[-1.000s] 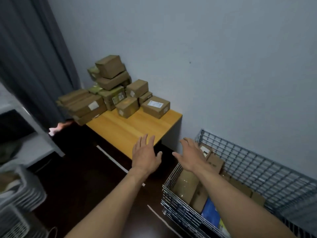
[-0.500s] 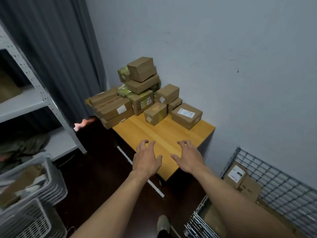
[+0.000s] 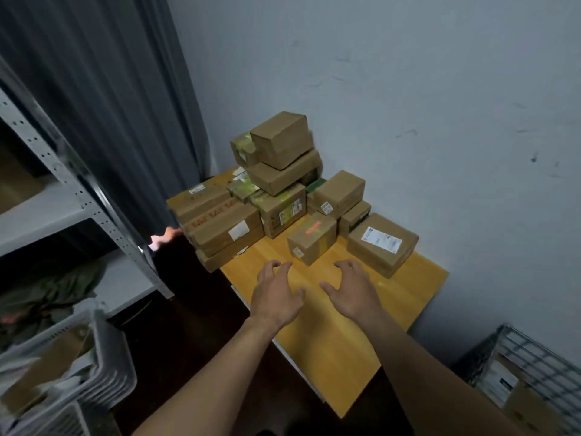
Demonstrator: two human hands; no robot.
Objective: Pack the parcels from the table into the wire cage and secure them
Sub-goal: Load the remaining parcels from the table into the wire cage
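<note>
Brown cardboard parcels [image 3: 276, 199] sitting stacked on far half of yellow wooden table [image 3: 339, 347], pile rising highest near table's back edge. Small parcel with red marking [image 3: 312, 237] lying nearest table's bare front half. Flat parcel with white label [image 3: 382, 243] resting at table's right edge. Wire cage [image 3: 540, 354] standing low, right of table, holding more cardboard boxes.

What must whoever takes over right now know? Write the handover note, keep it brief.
Left hand: open, holds nothing, over the table.
Right hand: open, holds nothing, beside the left.
Both are just short of the small box at the front of the parcels, which are stacked at the table's far end.
Cage: low at the right, with some parcels inside.
Done: part of the load is in the cage.
Left: move the pile across, then secure it.
</note>
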